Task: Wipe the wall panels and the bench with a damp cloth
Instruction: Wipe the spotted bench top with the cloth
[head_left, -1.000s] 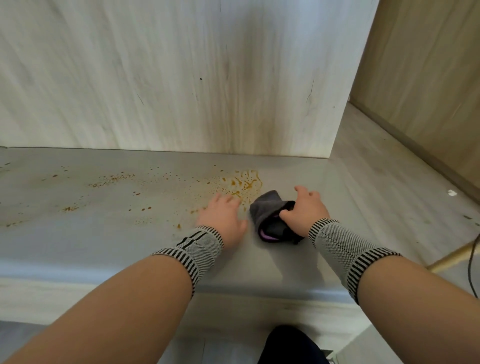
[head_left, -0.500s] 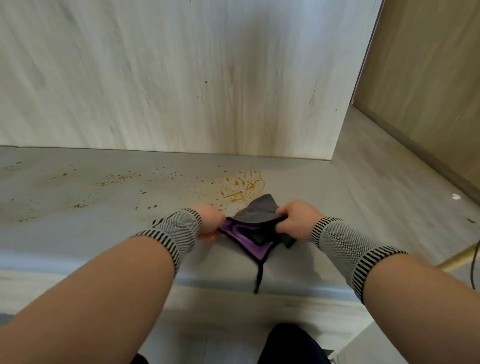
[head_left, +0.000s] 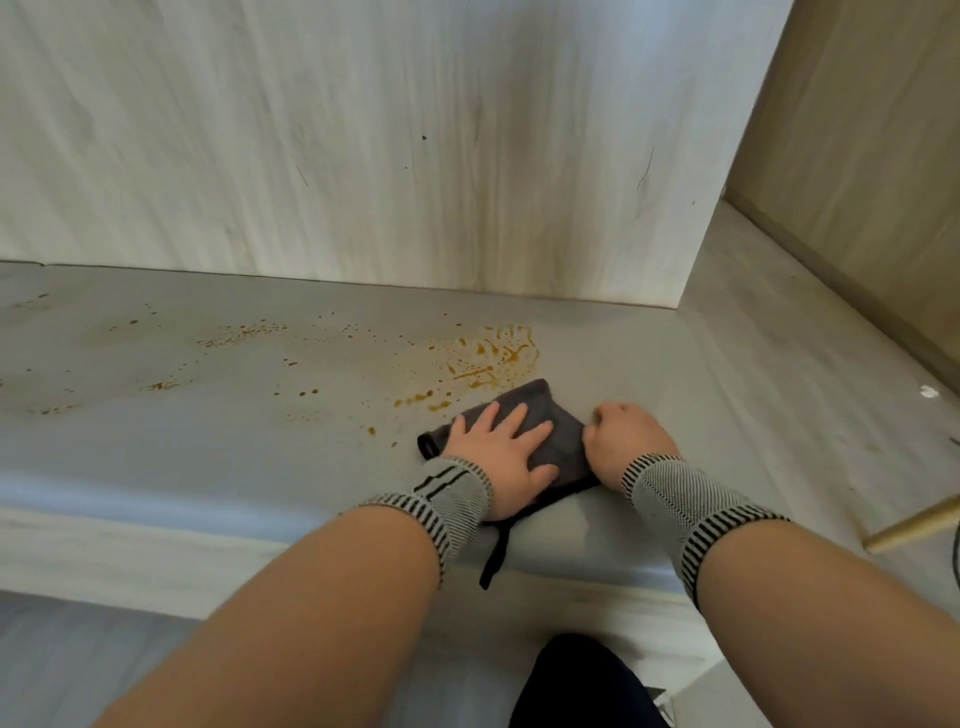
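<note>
— Dark grey cloth (head_left: 540, 421) lying folded on the worktop (head_left: 208, 447), centre right of the frame, just below the orange splatter (head_left: 488, 358). Left hand (head_left: 501, 457) spread flat on it, fingers open, pressing down. Right hand (head_left: 626, 447) curled shut at the cloth's right edge, seemingly pinching that edge.

— Likely to go wrong?

— Smearing, mostly. Pushing straight up through the thick orange patch with one small folded face would probably drag the stain leftward across the scattered drops (head_left: 244, 330) rather than lift it. Also a dangling black strip (head_left: 493, 556) hanging over the worktop's front lip, bottom centre; easy to snag or to trail dirt down the front. Pinching with the right while pressing with the left could bunch the fold and expose an unclean face.

— And the wall panels (head_left: 363, 145)?

— Faint dark streaks and small specks in the upper middle of the frame, so apparently not wiped yet.

— Anything hard to make out?

— Dampness of the cloth, not readable. Right fingertips tucked under, so the exact grip uncertain. Cloth's lower part covered by the left palm. Left end of the worktop cut off by the frame edge. Pale rod (head_left: 914, 525) at the right edge, cut off, unidentifiable.
</note>
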